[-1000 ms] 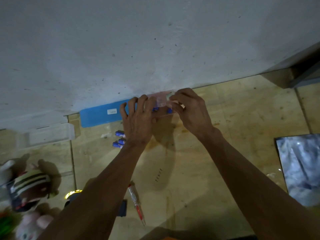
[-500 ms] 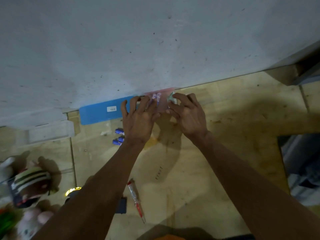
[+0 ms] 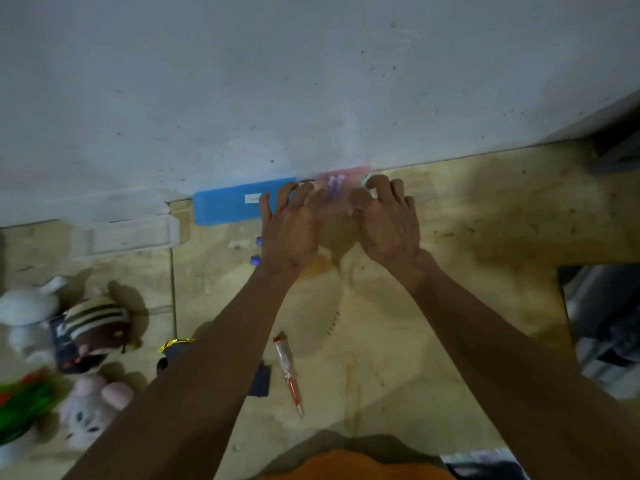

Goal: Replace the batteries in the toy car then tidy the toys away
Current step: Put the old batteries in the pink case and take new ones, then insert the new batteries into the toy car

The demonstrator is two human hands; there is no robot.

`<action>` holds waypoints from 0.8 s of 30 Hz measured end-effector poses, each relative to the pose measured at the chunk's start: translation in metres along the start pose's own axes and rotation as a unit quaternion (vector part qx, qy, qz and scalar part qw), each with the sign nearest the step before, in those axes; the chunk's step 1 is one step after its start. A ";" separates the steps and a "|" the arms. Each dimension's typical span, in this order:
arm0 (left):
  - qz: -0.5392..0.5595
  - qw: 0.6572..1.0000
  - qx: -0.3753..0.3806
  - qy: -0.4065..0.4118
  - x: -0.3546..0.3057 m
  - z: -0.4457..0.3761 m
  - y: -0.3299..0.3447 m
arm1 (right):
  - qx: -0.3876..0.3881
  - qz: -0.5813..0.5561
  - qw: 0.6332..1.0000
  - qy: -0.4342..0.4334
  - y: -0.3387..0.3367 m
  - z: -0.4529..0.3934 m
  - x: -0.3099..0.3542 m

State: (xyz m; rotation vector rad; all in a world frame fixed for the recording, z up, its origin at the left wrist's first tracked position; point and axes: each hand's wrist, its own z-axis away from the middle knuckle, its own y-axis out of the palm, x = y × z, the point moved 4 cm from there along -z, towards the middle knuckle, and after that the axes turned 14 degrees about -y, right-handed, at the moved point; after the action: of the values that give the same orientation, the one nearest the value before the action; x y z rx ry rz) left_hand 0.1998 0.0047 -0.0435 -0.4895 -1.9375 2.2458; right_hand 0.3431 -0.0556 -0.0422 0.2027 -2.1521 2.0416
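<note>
Nearest the camera, an orange garment point(image 3: 349, 465) fills the bottom edge. Just beyond it a red-handled screwdriver point(image 3: 288, 374) lies on the wooden table point(image 3: 467, 237), beside a dark toy car point(image 3: 258, 377) mostly hidden under the left forearm. Off to the left sit soft toys: a pink one point(image 3: 93, 407), a striped brown one point(image 3: 95, 323) and a white one point(image 3: 29, 306).

Farther out, loose blue batteries point(image 3: 256, 251) peek from beside the left hand point(image 3: 294, 226). Both hands lie close together, fingers curled on a pink battery packet point(image 3: 341, 180) (blurred, so the exact grip is unclear) at the foot of the grey wall point(image 3: 311, 81). The right hand point(image 3: 389, 220) grips its right side. A blue strip point(image 3: 228, 204) lies along the wall, left of the packet.
</note>
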 end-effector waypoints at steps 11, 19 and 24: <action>0.146 0.960 -0.093 -0.221 0.169 0.189 -0.031 | -0.095 -0.172 0.978 -0.063 0.061 0.024 0.137; 0.141 0.952 0.021 -0.271 0.216 0.245 -0.004 | -0.025 0.028 0.986 -0.163 0.101 0.001 0.155; 0.136 0.955 0.041 -0.260 0.221 0.247 0.006 | -0.073 0.006 0.979 -0.190 0.104 -0.005 0.156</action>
State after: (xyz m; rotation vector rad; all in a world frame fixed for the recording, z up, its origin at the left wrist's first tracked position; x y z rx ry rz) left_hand -0.0881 -0.1591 -0.0541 -0.1677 -2.0913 2.8504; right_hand 0.1687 -0.0426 -0.1101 0.6051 -2.5145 1.9684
